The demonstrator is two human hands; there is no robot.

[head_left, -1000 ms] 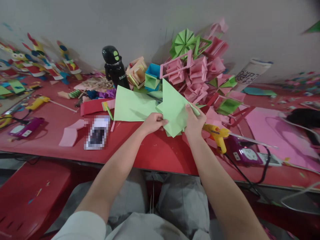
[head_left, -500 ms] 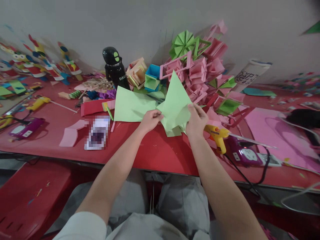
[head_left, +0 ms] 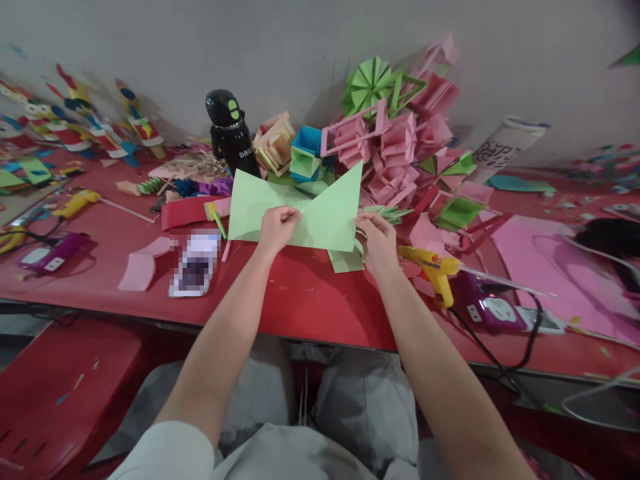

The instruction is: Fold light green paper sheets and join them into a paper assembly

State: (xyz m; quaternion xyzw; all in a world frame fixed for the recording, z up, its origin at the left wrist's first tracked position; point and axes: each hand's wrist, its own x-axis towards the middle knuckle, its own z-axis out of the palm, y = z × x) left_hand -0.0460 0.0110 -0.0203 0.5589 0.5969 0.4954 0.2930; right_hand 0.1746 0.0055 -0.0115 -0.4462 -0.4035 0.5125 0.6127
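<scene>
While the left hand [head_left: 279, 229] pinches a light green sheet of paper [head_left: 330, 217] between thumb and finger, the right hand [head_left: 377, 240] has its curled fingertips at the sheet's right edge; I cannot tell whether they close on it. The held sheet is near the centre of the frame, one corner pointing up. It overlaps another light green sheet [head_left: 250, 207] to its left (the two are so alike in colour that their border is hard to follow). A small green piece [head_left: 346, 261] shows beneath the held sheet's lower right edge, on the red table [head_left: 320, 307].

At upper centre, a black bottle [head_left: 233, 137] stands beside a cream folded paper piece [head_left: 275, 143] and a blue and green paper box [head_left: 306, 153]. Pink folded paper shapes [head_left: 397, 140] are piled right of centre toward the top, with a green pleated paper wheel [head_left: 371, 83] among them. To the right of the right hand, a yellow glue gun [head_left: 435, 270] lies next to a purple power strip [head_left: 493, 307]. Left of centre are a phone [head_left: 196, 265], partly blurred by pixelation, and a pink paper strip [head_left: 140, 267]; small colourful figures [head_left: 103, 137] stand at upper left.
</scene>
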